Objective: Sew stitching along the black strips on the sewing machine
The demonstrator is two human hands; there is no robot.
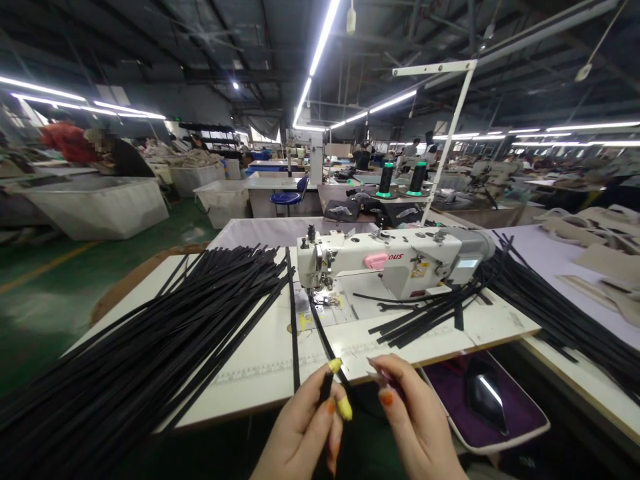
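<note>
Pinched closed on a black end (326, 388), the left hand (304, 423) is nearer than the loosely curled right hand (419, 413), whose hold is unclear, to the black strip (321, 331) running lengthwise ahead, slightly leftward, to the sewing machine (423, 245).

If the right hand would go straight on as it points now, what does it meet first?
Probably the white tabletop first; if the right hand passes above it, the sewing machine. Depth is unclear.

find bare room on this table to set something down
White tabletop shows bare between the strip pile and nearest lone strip, and between short strips and front edge. Crowded: under the pile and right of the sewing machine.
</note>
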